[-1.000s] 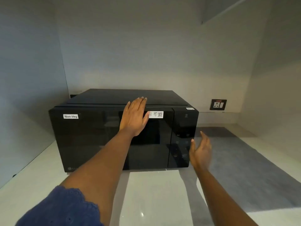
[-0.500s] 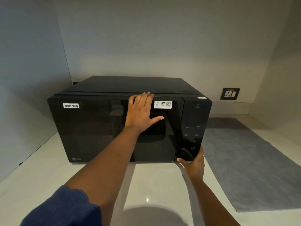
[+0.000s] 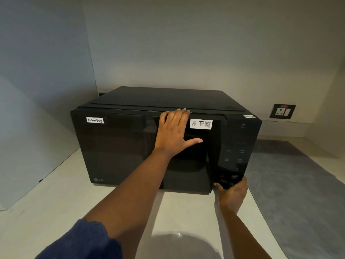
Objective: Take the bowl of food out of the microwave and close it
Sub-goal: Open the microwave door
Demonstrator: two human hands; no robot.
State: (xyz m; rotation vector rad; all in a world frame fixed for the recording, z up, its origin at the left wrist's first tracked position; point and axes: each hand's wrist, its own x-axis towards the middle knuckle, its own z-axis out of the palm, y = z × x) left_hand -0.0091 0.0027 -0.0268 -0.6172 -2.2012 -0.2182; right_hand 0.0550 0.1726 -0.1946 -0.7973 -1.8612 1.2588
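The black microwave point(image 3: 164, 143) sits toward the back left corner of the pale bench point(image 3: 56, 212), and its door is shut. A second ago the right hand point(image 3: 232, 193) hung in the air in front of the control panel point(image 3: 236, 152), open and touching nothing. Now it has dropped to the bottom right corner of the microwave's front, just above the bench, with its thumb lying against the lower edge below the panel. The rest of its fingers curl under or behind that corner; whether they are spread or pressed together cannot be told from here.

The left hand point(image 3: 173, 135) has barely shifted: it stays flat on the glass door, its fingers point(image 3: 177, 114) close together and reaching up to the door's top edge, thumb held out to the right beneath the white QR sticker point(image 3: 201, 124).

This reads as one hand bracing the door while the other finds the release at the bottom of the panel, so opening is about to start, not done.

The bowl of food is not visible; the dark glass shows only reflections, and it is presumably inside. A grey mat point(image 3: 298, 193) lies on the bench to the right, a likely landing place.
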